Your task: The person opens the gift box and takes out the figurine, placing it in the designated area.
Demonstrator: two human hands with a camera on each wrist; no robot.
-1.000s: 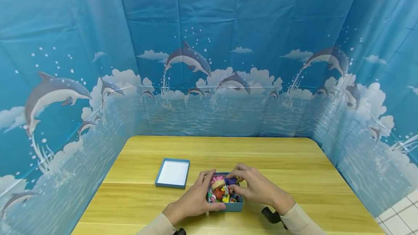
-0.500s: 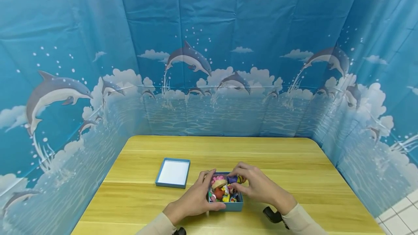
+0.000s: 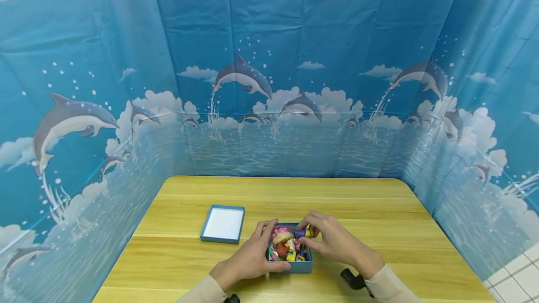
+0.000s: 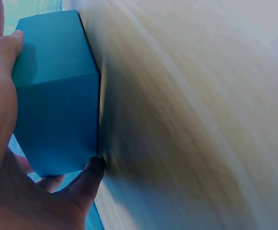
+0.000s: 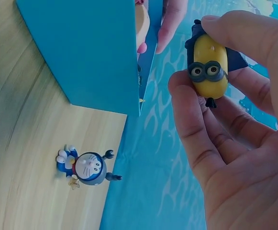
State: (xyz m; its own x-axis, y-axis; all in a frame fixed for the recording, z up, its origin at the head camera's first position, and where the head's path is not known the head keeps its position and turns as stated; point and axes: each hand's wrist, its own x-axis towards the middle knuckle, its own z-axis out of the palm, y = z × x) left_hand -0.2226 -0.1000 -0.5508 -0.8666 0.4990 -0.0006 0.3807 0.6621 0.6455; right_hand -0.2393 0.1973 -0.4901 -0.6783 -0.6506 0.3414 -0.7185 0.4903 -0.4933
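Observation:
A small blue box [image 3: 294,267] full of colourful toy figurines sits on the table. My left hand [image 3: 252,256] grips it at the left side, thumb on the front wall; the left wrist view shows its fingers around the box's side [image 4: 57,124]. Over the box's back right corner, my right hand [image 3: 337,242] pinches a minion figurine [image 5: 210,57] between thumb and fingers. The toy has a yellow head, grey goggles and a dark blue-purple body. Pink, orange-red and yellow figurines [image 3: 283,248] crowd the inside of the box.
A shallow blue lid [image 3: 223,222] with a white inside lies left of the box. In the right wrist view, a blue and white cat figurine [image 5: 88,165] is on the wooden table [image 3: 358,200] beside the box. Dolphin-print curtains [image 3: 294,148] surround the table.
My right hand has shifted slightly right with the minion figurine, and more of its yellow head shows than a second ago. My left hand and the box have stayed put.

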